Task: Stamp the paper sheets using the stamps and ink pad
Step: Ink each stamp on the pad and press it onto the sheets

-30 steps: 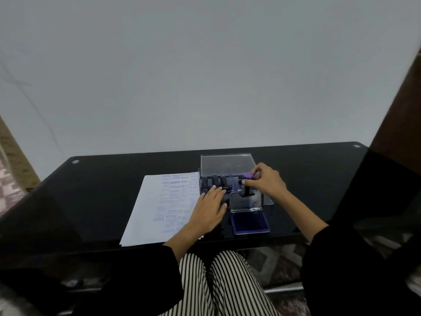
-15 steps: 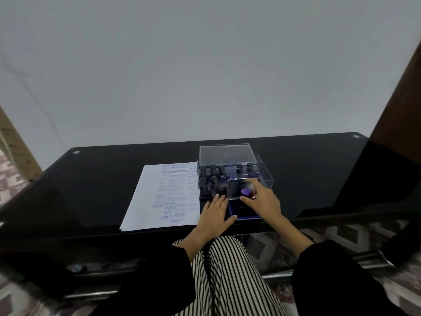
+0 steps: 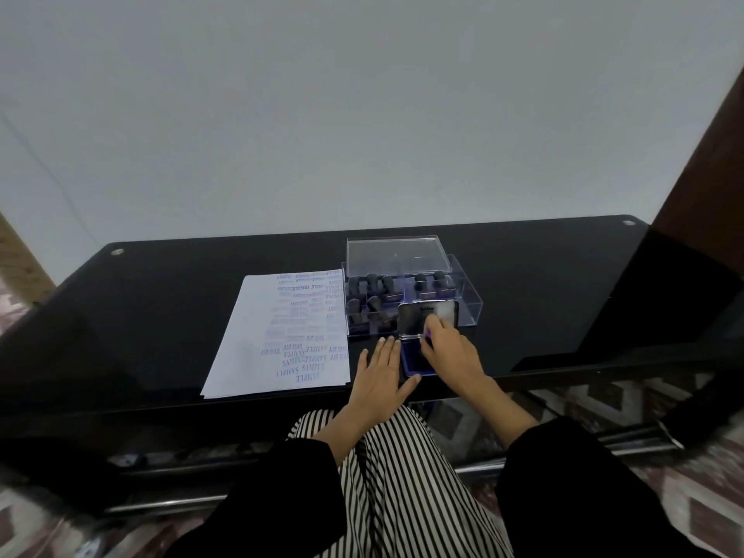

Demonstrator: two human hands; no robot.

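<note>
A person sits at a glossy black counter (image 3: 161,300). The landmark is the open ink pad (image 3: 414,358), a shallow tin with a purple-blue pad and a shiny hinged lid standing upright at its far edge.

The right hand (image 3: 451,352) is over the ink pad, its fingers (image 3: 432,328) pinched narrow around a small stamp (image 3: 427,334) of which only a purple sliver shows; it appears to be pressed to the pad. The left hand (image 3: 382,374) lies flat just left of the ink pad, fingers spread and holding nothing.

Left of the ink pad lies a stack of white paper sheets (image 3: 249,356), the top one already covered in blue impressions. Legible words, upside down to the viewer, include "SAMPLE", "AIR MAIL" and "FRAGILE". A dark word is printed on the ink pad's lid, too small to read.

Behind the ink pad stands a clear plastic box (image 3: 467,304) of dark-handled stamps (image 3: 372,306), its lid (image 3: 396,255) propped behind it.

The stamp looks light and rigid, best gripped by its knob handle, away from the wet face. The paper is thin and may slide on the glossy counter, so a flat hand should steady it.
</note>
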